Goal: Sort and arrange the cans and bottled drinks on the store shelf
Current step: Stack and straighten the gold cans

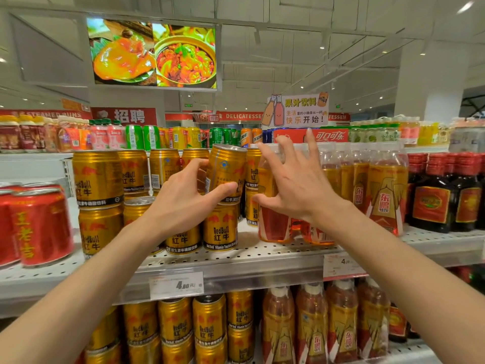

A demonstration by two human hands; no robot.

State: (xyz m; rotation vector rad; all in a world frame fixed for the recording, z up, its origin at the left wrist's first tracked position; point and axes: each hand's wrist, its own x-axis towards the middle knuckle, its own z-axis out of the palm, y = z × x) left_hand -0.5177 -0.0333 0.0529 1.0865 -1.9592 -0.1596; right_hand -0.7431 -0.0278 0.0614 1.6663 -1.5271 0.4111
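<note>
Two bare forearms reach up and forward to a store shelf [262, 261] packed with drinks. The left hand [183, 195] grips a gold can [225, 170], thumb across its front and fingers curled round its far side. The can tilts slightly to the right and sits on top of another gold can [220, 228] standing on the shelf just below the hand. More gold cans [98, 177] are stacked two high to the left of the left hand, and further left stand red cans [39, 227].

The right hand [294, 185] is spread wide with fingers apart, holding nothing, just to the right of the gripped can. Its thumb lies close to a bottle [273, 222] of amber drink; whether it touches cannot be told. Behind and to the right of this hand stands a row of amber bottles with gold labels [385, 198], and beyond them, far right, dark bottles [430, 206] with red caps.

Below both wrists, price tags [176, 285] hang on the shelf's front edge. Under that, a lower shelf carries more gold cans [208, 321] beneath the left arm and more amber bottles [341, 321] beneath the right arm.

Above the hands, a higher shelf shows mixed cans and bottles, with a yellow-lettered sign [299, 110] over the right hand and a screen [153, 52] showing food over the left
</note>
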